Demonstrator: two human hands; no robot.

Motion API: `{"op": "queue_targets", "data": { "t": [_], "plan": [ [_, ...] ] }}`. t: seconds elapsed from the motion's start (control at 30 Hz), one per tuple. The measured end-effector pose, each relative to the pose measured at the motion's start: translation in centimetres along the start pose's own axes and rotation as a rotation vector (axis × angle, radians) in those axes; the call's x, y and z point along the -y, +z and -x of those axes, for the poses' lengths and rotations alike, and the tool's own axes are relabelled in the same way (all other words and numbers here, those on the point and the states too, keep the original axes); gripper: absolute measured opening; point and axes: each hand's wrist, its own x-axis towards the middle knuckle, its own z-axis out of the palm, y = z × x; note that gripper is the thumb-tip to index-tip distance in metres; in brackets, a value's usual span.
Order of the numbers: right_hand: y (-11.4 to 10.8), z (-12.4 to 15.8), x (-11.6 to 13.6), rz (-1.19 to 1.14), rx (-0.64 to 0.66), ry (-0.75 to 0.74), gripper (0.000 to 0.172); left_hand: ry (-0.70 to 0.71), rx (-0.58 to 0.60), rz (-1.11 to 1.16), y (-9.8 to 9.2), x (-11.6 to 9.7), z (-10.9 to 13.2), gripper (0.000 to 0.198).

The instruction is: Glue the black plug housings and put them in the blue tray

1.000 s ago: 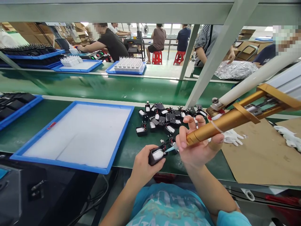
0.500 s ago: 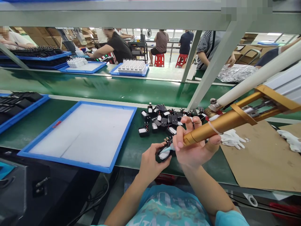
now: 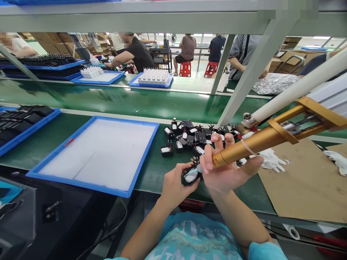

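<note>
My left hand (image 3: 173,186) is closed around a small black plastic housing (image 3: 191,177) with a white part inside, pinched between thumb and fingers. My right hand (image 3: 226,177) grips the front of a gold dispensing gun (image 3: 244,146), with the thumb along its lower side. The gun's pale blue nozzle (image 3: 197,170) points down into the housing; whether its tip touches the white part I cannot tell. Just beyond my hands lies a pile of similar black housings (image 3: 189,138), partly hidden by my right fingers.
A blue-rimmed tray with a white liner (image 3: 145,159) is left of my hands. Another blue tray (image 3: 29,128) holds black parts. White gloves (image 3: 271,160) lie on cardboard (image 3: 303,187) at right. A slanted frame post (image 3: 244,72) stands ahead; people sit beyond the green conveyor (image 3: 135,99).
The whole view has shifted slightly to the right. Both hands keep their grips, and the nozzle stays at the housing. My right thumb has straightened a little along the gun.
</note>
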Motion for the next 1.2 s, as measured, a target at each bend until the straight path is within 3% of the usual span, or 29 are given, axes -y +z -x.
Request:
{"op": "queue_targets", "data": {
  "t": [0.17,0.3,0.5,0.67,0.77,0.9,1.0,1.2],
  "plan": [
    [-0.6,0.0,0.6,-0.005,-0.056,0.034,0.048,-0.182,0.193,-0.098,-1.0,2.9,0.6,0.028],
    [-1.6,0.0,1.3,0.064,-0.122,0.011,0.043,-0.288,0.326,-0.023,-2.2,5.1,1.0,0.022],
    [-2.8,0.4,2.1,0.110,-0.183,-0.003,0.040,-0.389,0.429,0.161,-3.1,5.3,-0.8,0.044],
    [-3.7,0.8,2.3,0.068,-0.157,0.008,0.039,-0.334,0.488,0.337,-2.1,5.2,-2.4,0.035],
    [-4.4,0.7,2.5,0.043,-0.159,0.031,0.039,-0.264,0.440,0.352,-1.3,5.4,-2.2,0.028],
    [-5.2,0.5,2.8,0.026,-0.192,0.064,0.040,-0.164,0.281,0.229,-0.3,6.1,-1.5,0.029],
    [-5.7,0.6,3.0,0.013,-0.229,0.073,0.040,-0.123,0.233,0.134,-0.1,6.3,-1.3,0.030],
    [-7.7,1.0,3.4,-0.023,-0.258,0.126,0.041,-0.036,0.358,-0.174,-2.0,4.3,-1.3,0.049]
  ]
}}
